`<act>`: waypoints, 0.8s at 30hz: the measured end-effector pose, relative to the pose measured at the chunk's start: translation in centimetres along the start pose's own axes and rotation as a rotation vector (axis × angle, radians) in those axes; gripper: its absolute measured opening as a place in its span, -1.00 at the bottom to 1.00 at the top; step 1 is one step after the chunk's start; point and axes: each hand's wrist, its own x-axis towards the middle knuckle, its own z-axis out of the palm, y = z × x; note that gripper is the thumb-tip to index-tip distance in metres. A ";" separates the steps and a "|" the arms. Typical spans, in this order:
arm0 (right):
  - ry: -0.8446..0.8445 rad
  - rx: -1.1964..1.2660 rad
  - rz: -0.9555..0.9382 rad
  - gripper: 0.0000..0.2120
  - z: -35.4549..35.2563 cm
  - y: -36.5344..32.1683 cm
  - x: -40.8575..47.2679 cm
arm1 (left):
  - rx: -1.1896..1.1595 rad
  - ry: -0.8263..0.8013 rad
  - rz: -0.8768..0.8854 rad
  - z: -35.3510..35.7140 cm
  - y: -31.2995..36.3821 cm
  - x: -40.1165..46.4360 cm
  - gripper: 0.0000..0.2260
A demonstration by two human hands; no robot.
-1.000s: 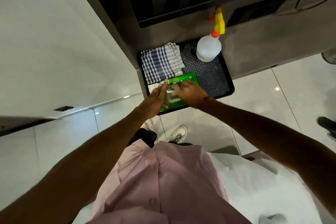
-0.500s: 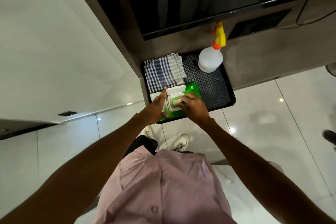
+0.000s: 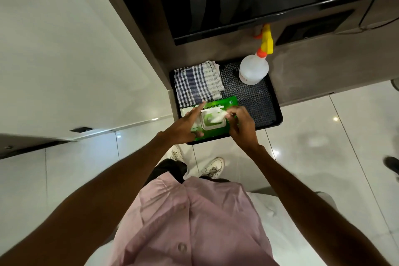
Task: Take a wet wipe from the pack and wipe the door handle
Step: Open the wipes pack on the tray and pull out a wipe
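Wet wipe pack, lid open, on black tray, both hands at it.

Left hand (image 3: 185, 126), at 9 o'clock of the lid opening: fingers spread flat, pressing the pack down, grasping nothing. Wet wipe pack (image 3: 218, 107): green soft pouch, white hinged lid flipped up toward 12 o'clock, "40" printed white at its far right corner, other print too small to read; lies at the near edge of the tray (image 3: 277, 112). Wet wipe (image 3: 217, 117): white, partly drawn from the opening toward 3 o'clock. Right hand (image 3: 243, 127): fingertips pinched on the wipe's end. Checked cloth (image 3: 197, 83) at 11 o'clock of the pack; spray bottle (image 3: 253, 69) at 1 o'clock.
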 end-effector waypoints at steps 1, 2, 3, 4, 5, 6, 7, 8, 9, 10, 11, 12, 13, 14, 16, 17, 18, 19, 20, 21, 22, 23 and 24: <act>0.042 0.026 0.027 -0.76 -0.4 0.0 0.0 | 0.017 -0.005 0.019 0.0 0.0 -0.1 -0.10; 0.076 0.052 0.047 -0.76 -0.7 0.1 0.0 | 0.056 -0.019 0.016 0.0 0.0 -0.1 -0.15; 0.101 0.066 0.058 -0.76 -1.0 0.1 0.1 | 0.107 -0.038 0.001 0.1 -0.1 -0.2 -0.20; 0.122 0.080 0.055 -0.77 -1.2 0.1 0.3 | 0.157 -0.049 -0.002 0.2 -0.1 -0.1 -0.23; 0.135 0.096 0.056 -0.78 -1.3 0.1 0.5 | 0.201 -0.050 0.012 0.4 -0.1 -0.1 -0.27; 0.149 0.113 0.060 -0.80 -1.3 0.1 0.6 | 0.242 -0.043 0.034 0.6 0.0 -0.1 -0.32; 0.160 0.132 0.074 -0.82 -1.2 -0.1 0.7 | 0.286 -0.036 0.052 0.8 0.1 -0.2 -0.36; 0.173 0.157 0.095 -0.84 -1.1 -0.1 0.8 | 0.335 -0.028 0.063 1.1 0.2 -0.2 -0.40; 0.179 0.188 0.119 -0.84 -1.1 -0.2 0.9 | 0.395 -0.006 0.080 1.4 0.3 -0.3 -0.43; 0.185 0.217 0.141 -0.85 -1.0 -0.2 1.0 | 0.467 0.043 0.113 1.8 0.4 -0.3 -0.44; 0.188 0.239 0.155 -0.85 -0.9 -0.2 0.9 | 0.533 0.107 0.150 2.2 0.4 -0.3 -0.45; 0.191 0.262 0.166 -0.84 -0.8 -0.2 0.9 | 0.588 0.156 0.168 2.5 0.4 -0.3 -0.45; 0.189 0.288 0.187 -0.84 -0.7 -0.2 0.7 | 0.636 0.166 0.159 2.7 0.3 -0.3 -0.45; 0.188 0.321 0.214 -0.83 -0.6 -0.3 0.7 | 0.683 0.136 0.123 2.7 0.3 -0.3 -0.43; 0.173 0.423 0.298 -0.82 -0.2 -0.7 0.7 | 0.711 0.061 0.031 2.7 0.4 -0.1 -0.41; 0.157 0.500 0.341 -0.83 0.0 -1.1 0.8 | 0.704 0.036 0.003 2.6 0.7 0.1 -0.41; 0.145 0.583 0.378 -0.83 0.3 -1.8 1.0 | 0.705 0.014 -0.010 2.2 0.9 0.2 -0.41; 0.138 0.651 0.409 -0.83 0.4 -2.7 1.2 | 0.702 -0.004 -0.003 1.7 1.1 0.2 -0.43; 0.133 0.699 0.424 -0.83 0.6 -3.7 1.6 | 0.679 -0.002 0.018 0.9 1.3 0.1 -0.46; 0.120 0.727 0.429 -0.82 0.8 -4.7 1.9 | 0.608 0.020 0.038 0.1 1.7 -0.2 -0.50; 0.101 0.752 0.420 -0.80 1.0 -5.8 2.2 | 0.448 0.080 0.022 -0.7 2.1 -0.9 -0.52; 0.077 0.775 0.405 -0.79 1.5 -7.2 2.4 | 0.195 0.183 -0.036 -1.8 2.5 -2.0 -0.52; 0.050 0.803 0.396 -0.76 2.0 -8.6 2.5 | -0.133 0.283 -0.136 -3.0 3.1 -3.3 -0.55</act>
